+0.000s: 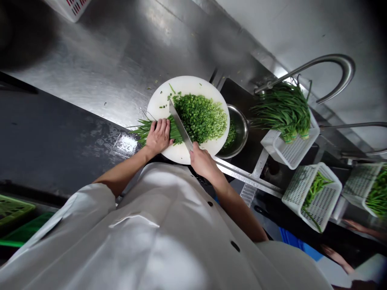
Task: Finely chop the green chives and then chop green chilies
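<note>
A round white cutting board (pixel 173 85) sits at the counter's front edge. My left hand (pixel 159 137) is curved over a bunch of garlic chives (pixel 175 132) and holds it against the board, with leaf ends sticking out over the left rim. In my right hand (pixel 201 159) is the handle of a kitchen knife (pixel 180 125). Its blade lies slantwise between the bunch and a wide heap of chopped chives (pixel 201 119). A metal bowl (pixel 242 131), partly under the board's right rim, has chopped greens in it.
Right of the bowl, uncut chives (pixel 284 108) lie on a white basket (pixel 294 155) below a curved faucet (pixel 335 60). Another white basket (pixel 328 201) has long green peppers or beans in it. Another person's hand (pixel 337 257) shows at lower right.
</note>
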Demonstrator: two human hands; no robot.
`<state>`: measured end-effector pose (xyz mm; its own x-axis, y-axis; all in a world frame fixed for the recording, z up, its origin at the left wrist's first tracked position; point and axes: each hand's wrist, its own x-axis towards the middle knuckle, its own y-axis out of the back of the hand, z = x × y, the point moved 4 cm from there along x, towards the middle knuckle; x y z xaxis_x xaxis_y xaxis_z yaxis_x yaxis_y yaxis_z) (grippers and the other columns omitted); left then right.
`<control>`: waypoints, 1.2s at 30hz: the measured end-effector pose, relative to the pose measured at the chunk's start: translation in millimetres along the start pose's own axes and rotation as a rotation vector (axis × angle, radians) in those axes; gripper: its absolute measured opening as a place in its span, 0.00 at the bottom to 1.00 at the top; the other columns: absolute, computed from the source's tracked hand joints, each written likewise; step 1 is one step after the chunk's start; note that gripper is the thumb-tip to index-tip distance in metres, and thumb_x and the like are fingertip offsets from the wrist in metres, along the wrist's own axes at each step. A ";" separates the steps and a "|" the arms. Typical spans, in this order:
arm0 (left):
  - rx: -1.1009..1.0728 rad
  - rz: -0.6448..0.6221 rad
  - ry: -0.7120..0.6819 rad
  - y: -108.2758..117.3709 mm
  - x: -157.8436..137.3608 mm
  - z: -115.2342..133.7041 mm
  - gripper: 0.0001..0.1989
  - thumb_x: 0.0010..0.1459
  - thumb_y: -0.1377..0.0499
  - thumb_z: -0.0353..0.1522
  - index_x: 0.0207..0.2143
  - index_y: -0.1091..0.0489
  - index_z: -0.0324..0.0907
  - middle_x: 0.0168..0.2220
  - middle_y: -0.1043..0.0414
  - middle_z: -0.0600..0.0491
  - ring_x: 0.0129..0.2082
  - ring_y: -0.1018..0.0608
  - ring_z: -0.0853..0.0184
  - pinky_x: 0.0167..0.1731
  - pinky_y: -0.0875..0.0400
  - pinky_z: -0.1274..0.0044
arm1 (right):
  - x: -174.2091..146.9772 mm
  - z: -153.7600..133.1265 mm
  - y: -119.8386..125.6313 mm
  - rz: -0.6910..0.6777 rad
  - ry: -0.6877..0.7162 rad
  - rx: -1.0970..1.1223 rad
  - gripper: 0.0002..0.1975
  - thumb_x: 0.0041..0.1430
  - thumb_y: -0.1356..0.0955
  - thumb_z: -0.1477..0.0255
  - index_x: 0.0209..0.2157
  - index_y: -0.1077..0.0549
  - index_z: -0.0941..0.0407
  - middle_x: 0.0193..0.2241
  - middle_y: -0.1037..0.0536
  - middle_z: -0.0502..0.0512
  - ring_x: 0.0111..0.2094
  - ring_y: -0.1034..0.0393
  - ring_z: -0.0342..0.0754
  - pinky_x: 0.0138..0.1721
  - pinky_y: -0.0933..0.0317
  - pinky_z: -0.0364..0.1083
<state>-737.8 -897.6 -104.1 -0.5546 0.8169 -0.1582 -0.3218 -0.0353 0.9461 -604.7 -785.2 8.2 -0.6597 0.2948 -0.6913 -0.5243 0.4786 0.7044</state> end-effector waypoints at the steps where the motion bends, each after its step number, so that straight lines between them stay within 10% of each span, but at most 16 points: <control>1: 0.005 0.001 -0.001 0.6 -0.1 0.1 0.42 0.66 0.50 0.43 0.72 0.53 0.19 0.71 0.48 0.26 0.71 0.44 0.41 0.69 0.55 0.54 | 13.2 -3.7 -6.1 0.015 0.009 0.017 0.16 0.76 0.44 0.70 0.60 0.40 0.59 0.44 0.19 0.68 0.46 0.22 0.59 0.42 0.36 0.48; 7: 0.026 0.021 0.004 6.5 -0.9 -0.5 0.46 0.67 0.56 0.51 0.72 0.53 0.20 0.70 0.47 0.25 0.71 0.43 0.40 0.69 0.56 0.51 | 53.1 -0.9 -23.6 0.127 0.017 0.066 0.19 0.76 0.45 0.67 0.62 0.41 0.59 0.43 0.18 0.67 0.45 0.22 0.60 0.43 0.35 0.50; 14: 0.029 0.040 0.041 14.4 -2.0 -4.0 0.58 0.61 0.53 0.61 0.72 0.57 0.19 0.70 0.47 0.23 0.71 0.43 0.39 0.69 0.56 0.53 | -7.6 25.7 -1.2 0.185 -0.040 0.064 0.20 0.76 0.46 0.66 0.63 0.41 0.59 0.40 0.19 0.65 0.43 0.24 0.60 0.40 0.39 0.48; 21: 0.049 0.009 0.031 2.1 -3.8 -2.1 0.47 0.67 0.53 0.50 0.71 0.54 0.17 0.70 0.48 0.22 0.72 0.45 0.39 0.69 0.56 0.54 | -40.4 20.3 0.9 0.033 -0.026 -0.028 0.20 0.75 0.43 0.67 0.63 0.41 0.59 0.37 0.20 0.65 0.41 0.23 0.59 0.37 0.39 0.48; 31: 0.023 -0.011 0.037 2.3 -5.6 1.0 0.44 0.67 0.53 0.46 0.72 0.54 0.19 0.71 0.48 0.24 0.72 0.45 0.40 0.69 0.57 0.53 | 51.5 -5.3 -21.1 0.108 0.037 0.036 0.19 0.76 0.46 0.69 0.63 0.43 0.61 0.45 0.19 0.68 0.48 0.23 0.60 0.43 0.37 0.48; 36: 0.008 0.018 0.061 6.2 -10.3 -1.4 0.48 0.67 0.53 0.51 0.72 0.55 0.18 0.71 0.49 0.25 0.72 0.46 0.41 0.70 0.57 0.54 | 13.5 4.7 -1.5 0.126 0.039 0.003 0.20 0.76 0.45 0.67 0.62 0.41 0.60 0.41 0.19 0.67 0.44 0.23 0.61 0.41 0.37 0.49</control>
<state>-735.1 -907.0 -97.0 -0.6063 0.7794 -0.1578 -0.3050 -0.0448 0.9513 -610.2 -778.1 -3.0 -0.7406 0.3205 -0.5905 -0.4341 0.4425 0.7847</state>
